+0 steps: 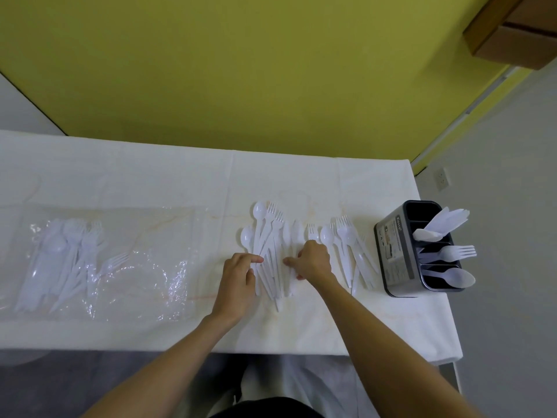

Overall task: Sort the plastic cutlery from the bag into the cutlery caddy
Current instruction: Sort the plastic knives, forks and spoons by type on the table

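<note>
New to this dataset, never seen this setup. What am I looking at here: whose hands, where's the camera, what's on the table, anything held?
There is no robot. A person works with two bare hands, and the single picture comes from a wide-angle camera on their head, looking forward and down, so the edges appear bent.

The white-covered table carries a clear plastic bag on the left, with white cutlery inside it. In the middle lies a loose pile of white forks, spoons and knives. On the right stands a dark cutlery caddy with knives, forks and spoons in separate compartments.

The left hand and right hand both rest on the pile, fingers picking among the handles. Whether either has actually gripped a piece cannot be told.
</note>
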A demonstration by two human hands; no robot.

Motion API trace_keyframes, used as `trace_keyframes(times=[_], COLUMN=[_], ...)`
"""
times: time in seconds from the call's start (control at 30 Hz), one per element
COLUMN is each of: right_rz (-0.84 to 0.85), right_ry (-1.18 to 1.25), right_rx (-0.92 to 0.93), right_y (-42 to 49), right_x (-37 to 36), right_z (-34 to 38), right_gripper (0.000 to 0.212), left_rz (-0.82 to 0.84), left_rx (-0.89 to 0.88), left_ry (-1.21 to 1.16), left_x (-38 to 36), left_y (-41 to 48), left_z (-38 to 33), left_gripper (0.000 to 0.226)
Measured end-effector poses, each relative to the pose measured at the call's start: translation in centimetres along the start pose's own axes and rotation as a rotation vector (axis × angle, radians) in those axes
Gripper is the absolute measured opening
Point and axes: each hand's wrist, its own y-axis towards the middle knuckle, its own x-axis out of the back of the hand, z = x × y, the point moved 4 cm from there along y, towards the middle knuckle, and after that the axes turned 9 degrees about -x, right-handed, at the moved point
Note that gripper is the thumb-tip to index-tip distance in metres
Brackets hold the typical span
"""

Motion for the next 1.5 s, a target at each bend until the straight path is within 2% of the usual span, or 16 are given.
trace_keyframes(times=[0.2,0.37,0.47,0.67,0.8,0.9,1.0,1.07,1.23,1.33,1.5], right_rz=[0.026,0.072,0.122,0.252,0.302,0.299,0.011,-0.094,-0.053,0.014,-0.015], right_ry=[0.085,0.329,0.475,0.695,0.727,0.769,0.516,0.282,0.097,0.017,0.016], right_rx=[-0.008,-0.027,-0.011,0.111,0.174,0.127,0.043,0.031,0.053,0.074,0.051], right_y=[0.1,0.5,0.8,0.4,-0.4,-0.5,0.1,0.4,0.7,0.8,0.7], right_x=[0.7,1.9,2.7,2.9,2.6,2.3,2.1,1.3,-0.4,-1.3,-2.1], right_z=[-0.3,-1.2,-1.2,0.8,1.8,1.4,0.2,-0.1,0.2,0.1,0.4], right_gripper=[0.022,0.035,0.029,0.022,0.017,0.027,0.029,0.027,0.028,0.019,0.038], left_rz=[0.003,0.004,0.015,0.111,0.194,0.173,0.117,0.061,0.027,0.004,0.001], left_rx=[0.004,-0.009,-0.001,0.183,0.216,0.268,0.360,0.398,0.425,0.432,0.497], left_ry=[-0.006,0.000,-0.051,-0.261,-0.283,-0.291,-0.357,-0.392,-0.429,-0.497,-0.570], left_x=[0.2,0.2,-0.2,-1.3,-1.7,-1.5,-1.1,-0.8,-0.4,-0.1,0.0], left_y=[0.0,0.4,0.9,2.3,2.7,2.6,2.2,1.8,1.3,1.3,1.0], left_z=[-0.1,-0.4,-0.9,-2.4,-2.5,-1.6,-0.6,0.0,1.0,1.2,1.7], left_gripper=[0.044,0.040,0.031,0.025,0.023,0.024,0.023,0.022,0.021,0.024,0.024])
